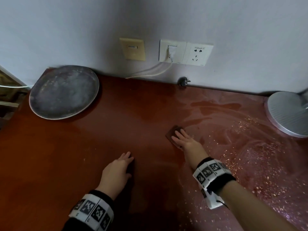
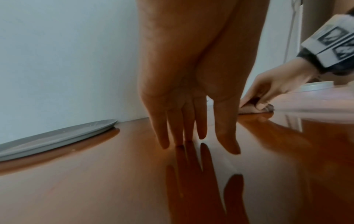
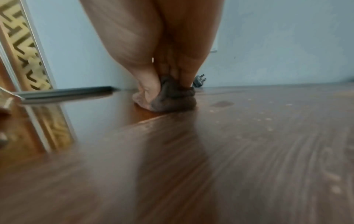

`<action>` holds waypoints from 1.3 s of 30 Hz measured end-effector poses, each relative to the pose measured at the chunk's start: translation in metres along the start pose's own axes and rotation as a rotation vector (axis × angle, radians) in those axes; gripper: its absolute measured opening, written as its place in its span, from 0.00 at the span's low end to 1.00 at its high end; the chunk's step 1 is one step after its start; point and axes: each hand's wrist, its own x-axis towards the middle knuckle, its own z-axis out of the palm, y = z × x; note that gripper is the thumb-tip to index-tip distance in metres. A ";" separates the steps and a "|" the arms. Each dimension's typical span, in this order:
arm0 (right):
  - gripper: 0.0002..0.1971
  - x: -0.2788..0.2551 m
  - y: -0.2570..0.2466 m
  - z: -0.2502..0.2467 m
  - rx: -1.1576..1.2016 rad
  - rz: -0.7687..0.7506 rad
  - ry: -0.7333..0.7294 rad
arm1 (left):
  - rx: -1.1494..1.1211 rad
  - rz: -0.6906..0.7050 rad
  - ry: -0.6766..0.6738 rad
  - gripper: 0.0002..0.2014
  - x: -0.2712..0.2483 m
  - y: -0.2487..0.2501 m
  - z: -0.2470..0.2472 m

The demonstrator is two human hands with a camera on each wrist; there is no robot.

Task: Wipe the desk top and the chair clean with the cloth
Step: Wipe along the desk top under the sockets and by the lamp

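The glossy red-brown desk top (image 1: 75, 155) fills the head view. My right hand (image 1: 180, 136) presses a small folded brown cloth (image 1: 171, 133) onto it right of centre, fingers fairly straight on top and the thumb against the cloth's side. The left wrist view shows that hand (image 2: 268, 91) arched over the cloth (image 2: 249, 111). In the right wrist view the cloth (image 3: 172, 100) bulges under the hand (image 3: 162, 68). My left hand (image 1: 125, 160) lies flat on the desk nearer me, holding nothing, fingertips (image 2: 228, 145) touching the wood. No chair is in view.
A dusty grey plate (image 1: 64, 92) sits at the desk's back left corner. A round lamp base (image 1: 288, 114) stands at the right edge. Wall sockets (image 1: 185, 52), a white cable (image 1: 150, 72) and a loose black plug (image 1: 183, 81) line the back. Dust smears and crumbs (image 1: 241, 155) cover the desk's right side.
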 end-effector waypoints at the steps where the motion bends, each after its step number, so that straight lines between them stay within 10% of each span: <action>1: 0.33 -0.007 -0.005 0.003 -0.010 -0.075 0.005 | -0.002 0.003 0.004 0.35 0.007 0.003 -0.004; 7: 0.22 -0.063 -0.019 0.034 -0.009 -0.536 -0.070 | 0.027 -0.034 0.023 0.35 0.039 0.023 -0.019; 16: 0.31 0.024 0.036 -0.005 0.123 0.034 0.075 | 0.064 -0.081 -0.029 0.44 0.042 0.033 -0.010; 23: 0.28 -0.026 0.021 0.003 0.225 -0.421 -0.173 | 0.084 -0.065 -0.057 0.48 0.054 0.039 -0.009; 30: 0.28 0.049 0.058 -0.037 0.170 0.069 0.048 | 0.100 -0.006 -0.053 0.51 0.096 0.052 -0.025; 39: 0.24 0.031 0.048 -0.032 -0.007 -0.337 -0.030 | 0.121 0.043 -0.094 0.53 0.139 0.078 -0.036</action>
